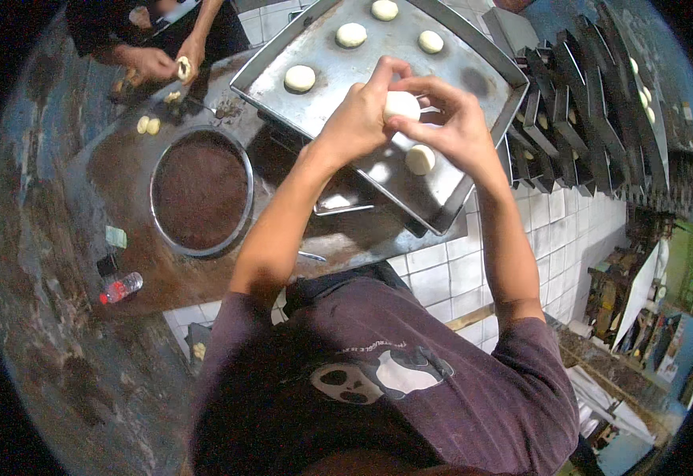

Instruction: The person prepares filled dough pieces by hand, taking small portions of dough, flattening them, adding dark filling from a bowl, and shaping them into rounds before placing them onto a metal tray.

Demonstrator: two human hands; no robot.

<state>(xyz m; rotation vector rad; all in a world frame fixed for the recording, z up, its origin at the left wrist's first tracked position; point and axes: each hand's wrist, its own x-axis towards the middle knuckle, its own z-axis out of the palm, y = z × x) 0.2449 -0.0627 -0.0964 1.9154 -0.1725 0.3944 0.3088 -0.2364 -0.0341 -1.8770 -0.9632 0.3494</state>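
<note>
A round white dough ball [401,106] is held between my two hands over a metal baking tray [394,51]. My left hand [360,115] closes on its left side, with the forefinger raised over the top. From the right, the curved fingers and thumb of my right hand [451,125] grip the same ball. Just below them a flattened dough ball [420,159] sits on the tray. Farther back lie several more, among them one dough ball [300,78] at the left and another [351,35] behind it.
Left of the tray stands a round pan [154,190] of dark brown filling [202,186]. Beyond it, a co-worker's hands [184,63] hold dough with dark filling, near small dough pieces [148,125]. A red-capped bottle [122,288] lies at left. Stacked trays [573,119] fill a rack at right.
</note>
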